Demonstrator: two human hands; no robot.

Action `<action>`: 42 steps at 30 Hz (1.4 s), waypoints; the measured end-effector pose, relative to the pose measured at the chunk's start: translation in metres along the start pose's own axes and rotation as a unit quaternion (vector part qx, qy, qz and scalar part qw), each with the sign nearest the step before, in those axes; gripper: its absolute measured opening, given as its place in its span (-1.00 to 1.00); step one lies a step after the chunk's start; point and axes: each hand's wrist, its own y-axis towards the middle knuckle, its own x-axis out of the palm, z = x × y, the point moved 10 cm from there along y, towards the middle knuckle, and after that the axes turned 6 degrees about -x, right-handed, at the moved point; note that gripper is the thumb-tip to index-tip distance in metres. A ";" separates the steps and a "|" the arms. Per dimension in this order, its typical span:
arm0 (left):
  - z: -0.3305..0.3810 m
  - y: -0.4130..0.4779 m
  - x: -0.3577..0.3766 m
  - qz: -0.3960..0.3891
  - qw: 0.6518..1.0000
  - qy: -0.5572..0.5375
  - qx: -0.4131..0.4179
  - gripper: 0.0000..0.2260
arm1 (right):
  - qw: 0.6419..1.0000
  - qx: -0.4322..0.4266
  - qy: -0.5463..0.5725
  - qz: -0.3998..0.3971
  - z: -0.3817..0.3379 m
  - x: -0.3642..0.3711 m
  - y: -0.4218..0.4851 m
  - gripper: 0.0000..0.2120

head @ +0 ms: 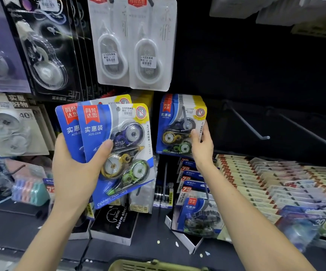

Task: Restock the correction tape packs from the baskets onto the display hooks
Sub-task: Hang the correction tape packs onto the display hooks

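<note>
The left hand [76, 169] grips two blue correction tape packs [117, 145], fanned one behind the other. The thumb lies across the front blister and the fingers are behind the cards. The right hand [202, 147] pinches the right edge of a hung stack [177, 124] of the same packs, thumb on the front face. This stack sits on a display hook [185, 118] whose grey peg runs out through the front card. The two hands are apart, each holding its own packs.

Above and between the hands, white blister packs [132, 44] hang against a dark back panel [256, 65]. To the right of the right hand, bare hooks [246, 122] project from the panel. Below them, rows of carded stock [275, 178] stand on a sloped shelf. Beneath the left hand, a black alarm clock box [117, 220] rests on the black shelf surface [21, 227]. Below both forearms, the olive rim of a basket [154, 266] shows at the lower frame edge.
</note>
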 end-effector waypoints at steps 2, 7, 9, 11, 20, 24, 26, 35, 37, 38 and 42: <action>0.000 -0.002 -0.002 0.001 1.000 -0.001 -0.003 -0.68 | 0.997 0.026 -0.073 0.000 -0.001 -0.007 -0.011 -0.43; -0.006 -0.006 -0.004 -0.024 0.999 -0.013 -0.030 -0.67 | 0.991 0.043 -0.121 -0.041 -0.020 -0.012 -0.072 -0.62; -0.011 -0.008 0.001 -0.056 0.997 -0.022 -0.053 -0.66 | 0.991 0.056 0.035 -0.113 -0.043 0.005 -0.108 -0.60; -0.018 -0.012 0.010 -0.097 0.992 -0.017 -0.075 -0.62 | 0.976 0.039 0.098 -0.192 -0.071 0.022 -0.132 -0.65; -0.036 -0.008 0.005 -0.090 0.990 -0.020 -0.104 -0.69 | 0.974 0.039 0.130 -0.183 -0.087 0.009 -0.145 -0.72; -0.034 -0.001 -0.004 -0.066 0.994 0.017 -0.083 -0.70 | 0.975 0.014 0.177 -0.132 -0.091 -0.029 -0.138 -0.68; -0.032 -0.001 -0.004 -0.062 0.995 0.031 -0.075 -0.75 | 0.980 -0.012 0.172 -0.099 -0.098 -0.050 -0.133 -0.67; -0.026 -0.007 0.004 -0.048 0.995 0.078 -0.039 -0.68 | 0.992 -0.057 0.103 -0.049 -0.106 -0.072 -0.106 -0.74; -0.026 -0.008 0.004 -0.048 0.995 0.081 -0.034 -0.67 | 0.992 -0.051 0.101 -0.052 -0.105 -0.069 -0.104 -0.74; -0.026 -0.008 0.004 -0.048 0.995 0.082 -0.033 -0.67 | 0.993 -0.049 0.097 -0.051 -0.104 -0.068 -0.103 -0.74; -0.028 -0.005 0.002 -0.044 0.994 0.094 -0.032 -0.67 | 0.995 -0.030 0.087 -0.047 -0.097 -0.065 -0.098 -0.73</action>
